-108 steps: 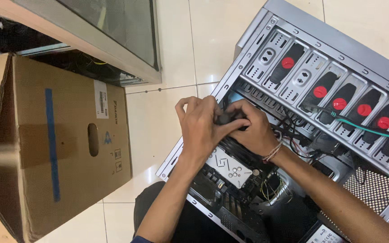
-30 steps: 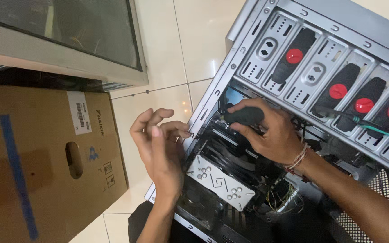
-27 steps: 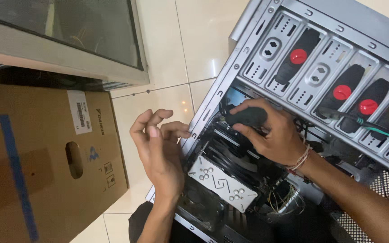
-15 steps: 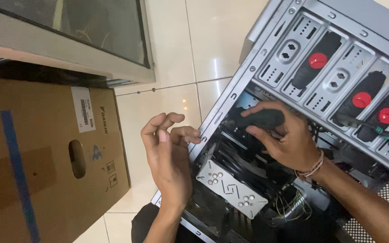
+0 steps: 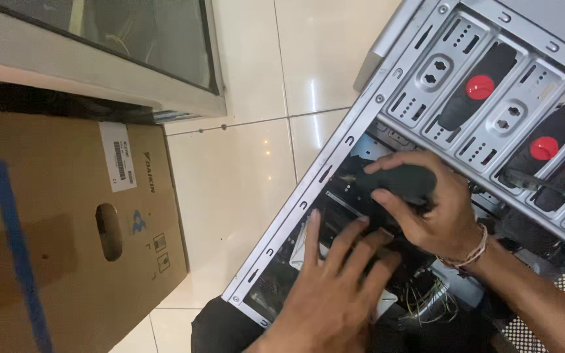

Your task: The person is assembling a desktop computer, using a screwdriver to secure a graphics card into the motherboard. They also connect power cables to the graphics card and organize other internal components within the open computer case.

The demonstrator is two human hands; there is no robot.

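An open grey metal computer case (image 5: 335, 163) lies on its side on the cream tiled floor (image 5: 243, 183), its inside facing up. Along the case's upper part runs a row of perforated steel drive bays (image 5: 465, 72), each fitted with a black plastic latch with a round red button (image 5: 480, 87). Lower inside the case, the right hand (image 5: 436, 212) is closed around a rounded black object (image 5: 403, 182), fingers curled over its top and thumb beneath it; what that object is cannot be told. The left hand (image 5: 335, 287) lies flat, fingers spread and gripping nothing, over the dark parts in the case's lower compartment, just beside the right hand. A bundle of thin coloured wires (image 5: 433, 302) sits in the case below the right wrist. To the left on the floor stands a brown cardboard box with an oval handle hole (image 5: 109, 232), closed, its contents hidden.
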